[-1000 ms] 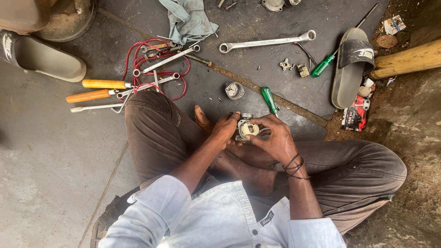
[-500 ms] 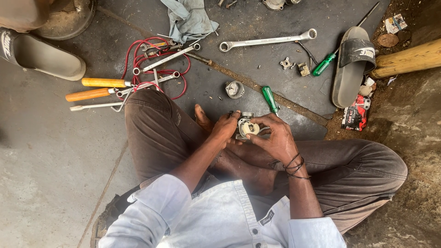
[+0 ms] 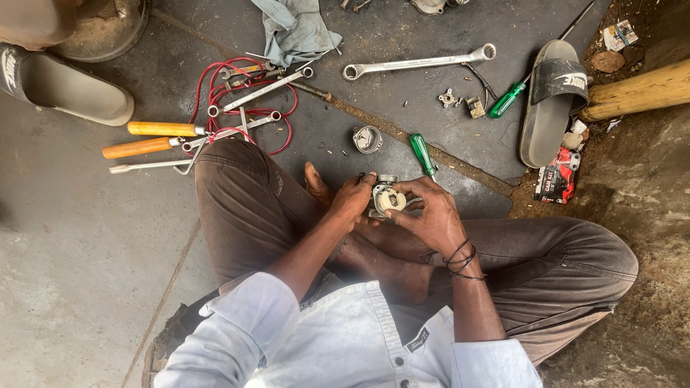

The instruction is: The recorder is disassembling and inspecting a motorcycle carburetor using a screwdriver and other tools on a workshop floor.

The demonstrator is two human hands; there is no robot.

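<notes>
Metal carburetor (image 3: 388, 199) sat over your crossed legs, your left hand (image 3: 350, 203) and right hand (image 3: 431, 215) both closed around it. Its cap (image 3: 368, 139) and small parts (image 3: 462, 102) lay loose on the floor (image 3: 72, 237), so reassembly seemingly remained.

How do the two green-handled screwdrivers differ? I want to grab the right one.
The nearer green screwdriver lies just beyond the hands, near the small metal part they hold, its shaft hidden. The farther green screwdriver lies beside the black sandal, its long thin shaft running past it. Both have translucent green handles and rest on the dark mat.
</notes>
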